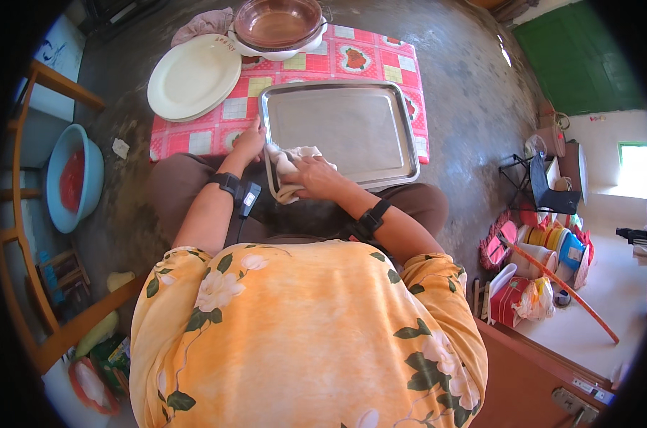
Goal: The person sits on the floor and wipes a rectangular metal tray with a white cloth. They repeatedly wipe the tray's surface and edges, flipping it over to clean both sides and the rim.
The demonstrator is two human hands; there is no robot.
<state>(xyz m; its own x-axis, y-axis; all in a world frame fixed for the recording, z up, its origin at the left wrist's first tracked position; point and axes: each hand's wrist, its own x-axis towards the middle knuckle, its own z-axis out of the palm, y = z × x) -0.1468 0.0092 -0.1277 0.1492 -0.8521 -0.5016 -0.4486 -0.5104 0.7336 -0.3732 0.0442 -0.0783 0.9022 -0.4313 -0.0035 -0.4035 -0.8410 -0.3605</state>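
Observation:
A rectangular stainless steel tray (339, 131) lies over the near part of a low table, its near edge reaching over my lap. My left hand (250, 141) grips the tray's left rim, fingers along the outer side. Under my right hand (317, 178) is a bunched whitish cloth (288, 160), pressed on the tray's near left corner. A stack of white oval plates (195, 77) sits to the left of the tray. Behind it, a brownish glass bowl (278, 22) rests in a white dish (280, 53).
A red checked tablecloth (355, 59) covers the table. A crumpled pinkish cloth (203, 25) lies at its far left. On the left stand a blue basin (77, 179) and a wooden frame (17, 176). A folding chair (550, 187) and several containers are at the right.

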